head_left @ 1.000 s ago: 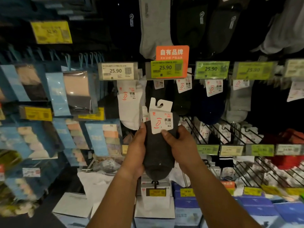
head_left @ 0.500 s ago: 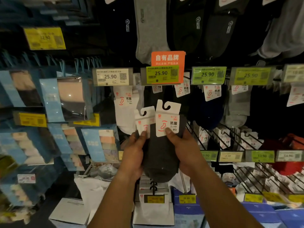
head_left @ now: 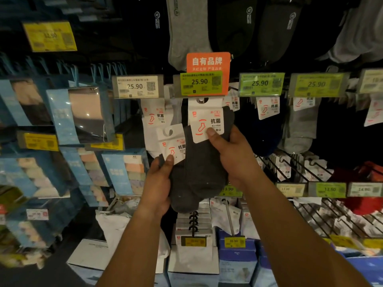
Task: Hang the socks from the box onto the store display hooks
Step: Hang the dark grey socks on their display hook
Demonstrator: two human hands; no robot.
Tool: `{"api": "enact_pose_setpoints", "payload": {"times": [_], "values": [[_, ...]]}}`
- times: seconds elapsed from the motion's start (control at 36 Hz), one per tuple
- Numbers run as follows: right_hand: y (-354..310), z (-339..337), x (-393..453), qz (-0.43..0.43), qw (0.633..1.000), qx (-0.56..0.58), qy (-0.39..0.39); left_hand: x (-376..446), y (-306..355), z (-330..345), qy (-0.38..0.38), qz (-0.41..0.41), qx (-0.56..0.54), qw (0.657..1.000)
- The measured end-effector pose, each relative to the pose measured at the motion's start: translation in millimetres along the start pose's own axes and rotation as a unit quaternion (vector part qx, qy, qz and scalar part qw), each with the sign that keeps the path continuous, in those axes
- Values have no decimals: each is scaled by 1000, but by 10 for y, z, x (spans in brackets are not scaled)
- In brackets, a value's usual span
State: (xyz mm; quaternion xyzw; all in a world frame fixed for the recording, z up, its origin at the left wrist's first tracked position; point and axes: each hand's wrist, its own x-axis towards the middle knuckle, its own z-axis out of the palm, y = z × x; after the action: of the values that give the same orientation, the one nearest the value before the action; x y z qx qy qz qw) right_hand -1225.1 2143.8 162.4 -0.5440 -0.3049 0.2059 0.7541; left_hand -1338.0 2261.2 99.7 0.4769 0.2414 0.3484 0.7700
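crowded sock racks hem both hands [head_left: 159, 183] [head_left: 234, 156] gripping dark socks [head_left: 199, 172].

We face sock display wall [head_left: 352, 125], dim. Far top: gray and dark socks [head_left: 186, 32] hang in row. Mid rail: price tags [head_left: 261, 83] reading 25.90, orange sign [head_left: 208, 62] above one; white socks [head_left: 152, 121] and gray socks [head_left: 300, 129] hang just below. Left: blue boxed packs [head_left: 83, 114] on hooks. Near bottom: white boxes [head_left: 192, 264], blue boxes [head_left: 236, 264].
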Motion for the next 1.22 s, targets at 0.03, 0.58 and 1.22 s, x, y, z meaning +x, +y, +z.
{"api": "enact_pose_setpoints", "payload": {"times": [0.03, 0.58, 1.22], "values": [[-13, 1, 16, -2, 1000, -4, 3, 4, 1, -6, 3, 1, 0, 1000], [96, 35, 388, 52, 992, -102, 61, 99, -58, -173, 20, -20, 25, 999], [-122, 154, 242, -30, 994, -84, 61, 111, -4, -284, 8, -14, 19, 1000]]}}
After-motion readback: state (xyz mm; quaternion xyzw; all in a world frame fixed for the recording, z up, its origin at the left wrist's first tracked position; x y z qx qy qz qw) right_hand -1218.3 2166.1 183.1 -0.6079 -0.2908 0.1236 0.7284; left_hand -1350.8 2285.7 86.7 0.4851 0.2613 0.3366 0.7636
